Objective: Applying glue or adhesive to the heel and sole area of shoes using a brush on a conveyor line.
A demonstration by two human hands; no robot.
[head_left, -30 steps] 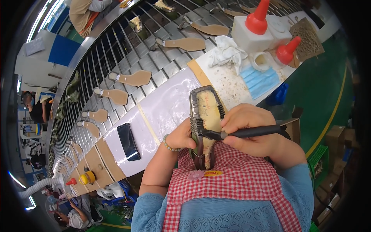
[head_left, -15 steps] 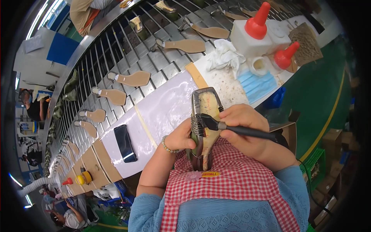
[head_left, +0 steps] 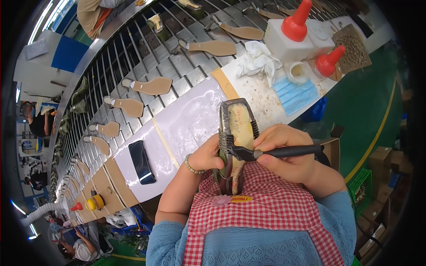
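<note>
A shoe [head_left: 242,123] is held upside down in front of my apron, its pale underside facing up and its dark green and brown upper folded over the edges. My left hand [head_left: 207,155] is closed round the shoe's left side, thumb on top. In my right hand [head_left: 287,136] is a brush [head_left: 293,151] with a black handle, gripped between thumb and fingers. Its dark head rests across the shoe's narrow waist, near the left edge. Ribbed dark strips run along both sides of the shoe.
Beyond the worktop runs a slatted metal conveyor [head_left: 146,64] bearing several tan soles [head_left: 153,86]. A phone [head_left: 142,162] lies at left. White bottles with red nozzles [head_left: 298,24], an open jar [head_left: 298,72], crumpled tissue [head_left: 258,60] and a blue face mask [head_left: 295,94] sit at right.
My right hand has drawn the brush down the shoe, from the broad part toward the narrow waist, and its handle is more level. The soles on the conveyor have shifted slightly left.
</note>
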